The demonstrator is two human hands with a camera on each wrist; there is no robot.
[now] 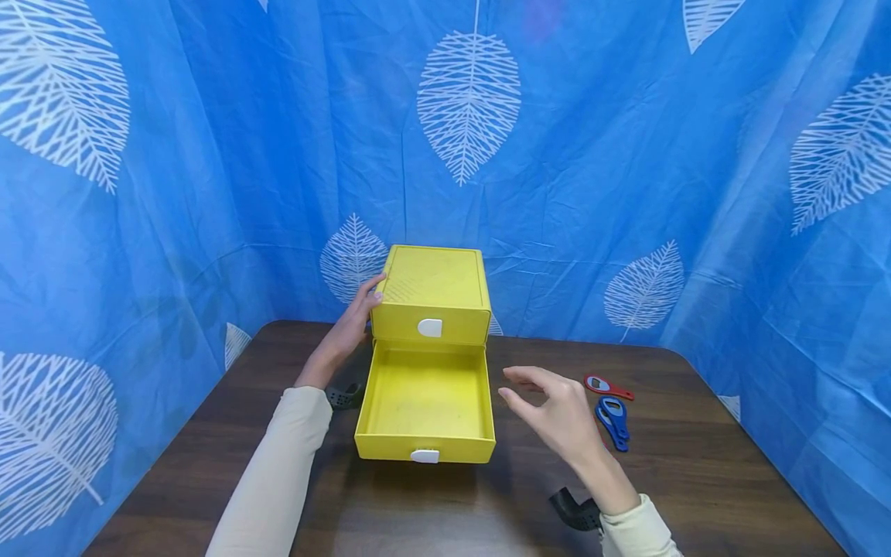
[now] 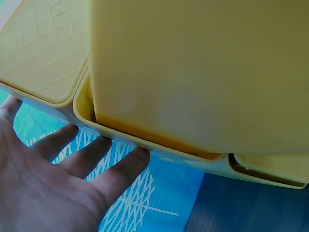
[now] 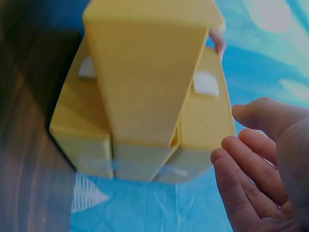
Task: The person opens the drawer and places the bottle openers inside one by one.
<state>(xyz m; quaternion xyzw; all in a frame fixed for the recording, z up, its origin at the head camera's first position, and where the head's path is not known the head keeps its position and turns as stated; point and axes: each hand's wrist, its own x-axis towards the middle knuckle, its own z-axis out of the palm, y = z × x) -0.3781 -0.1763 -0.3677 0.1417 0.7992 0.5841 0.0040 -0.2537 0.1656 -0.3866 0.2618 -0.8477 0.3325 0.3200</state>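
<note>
A yellow drawer unit [image 1: 435, 277] stands near the back of the table. One of its drawers, the drawer [image 1: 390, 447] below the top one, is pulled far out, and no things lie in it. My left hand [image 1: 346, 331] rests against the unit's upper left side, with spread fingers along that side in the left wrist view. To the right of the pulled-out drawer, my right hand [image 1: 560, 414] hovers apart from it. Its fingers and thumb are loosely bent, with nothing between them. The right wrist view shows closed drawers above and below, with white tabs [image 3: 205, 84].
A small red device [image 1: 609, 387] and a blue one [image 1: 613, 422], each with a little display, lie right of my right hand. Black straps [image 1: 576, 510] show at the wrists. Blue cloth [image 1: 585, 193] with white leaf prints hangs around the wooden table [image 1: 696, 480].
</note>
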